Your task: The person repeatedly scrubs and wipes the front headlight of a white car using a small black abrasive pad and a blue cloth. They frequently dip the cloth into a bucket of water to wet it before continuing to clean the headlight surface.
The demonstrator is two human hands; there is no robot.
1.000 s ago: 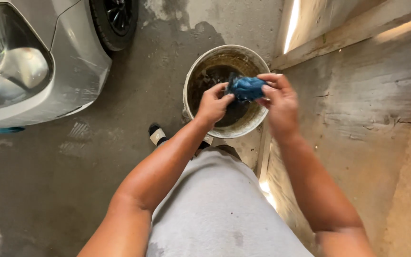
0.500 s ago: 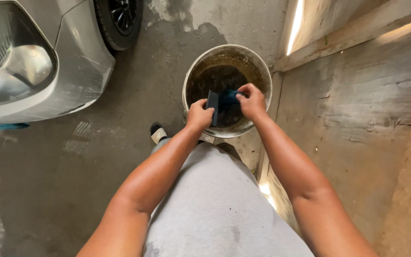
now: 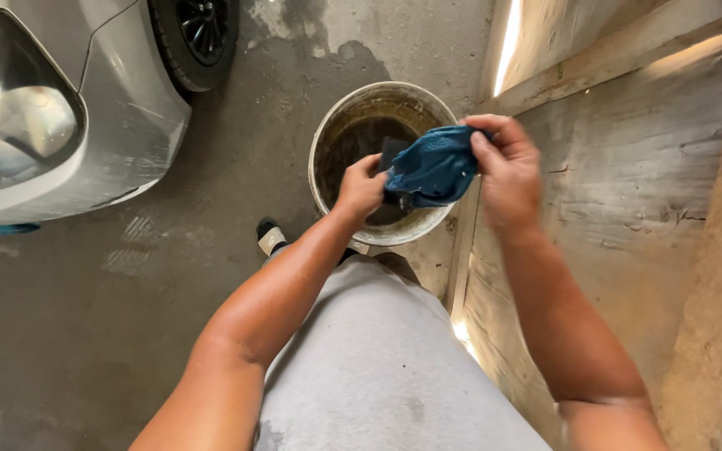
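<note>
You hold a wet blue cloth [image 3: 434,169] between both hands directly above a dirty white bucket [image 3: 324,134], so whatever runs off it falls back inside the rim and not onto the concrete floor [image 3: 211,250]. The bucket stands on that floor just ahead of your feet, close against the base of the concrete wall [image 3: 628,192] on your right, with dark murky water low inside it.

Your right hand [image 3: 507,171] sits higher, over the bucket's right rim. Its fingers are curled tight, and the thumb presses the cloth's upper edge against them, so this hand is closed on the cloth. Your left hand [image 3: 361,188] is lower, over the bucket's mouth, knuckles toward you. It is closed on the cloth's lower left end; you cannot see the fingertips themselves, which are tucked under the fabric. A darker piece shows just behind the cloth by your left hand, and what it is cannot be made out.

The cloth hangs bunched and slack between the 2 grips, clear of the water.

To your left, well apart from the bucket, stands a silver car [image 3: 85,134] with its headlight [image 3: 18,125] and 1 black wheel [image 3: 198,38] in view. Your dark shoe [image 3: 271,236] rests on the floor near the bucket's base.
</note>
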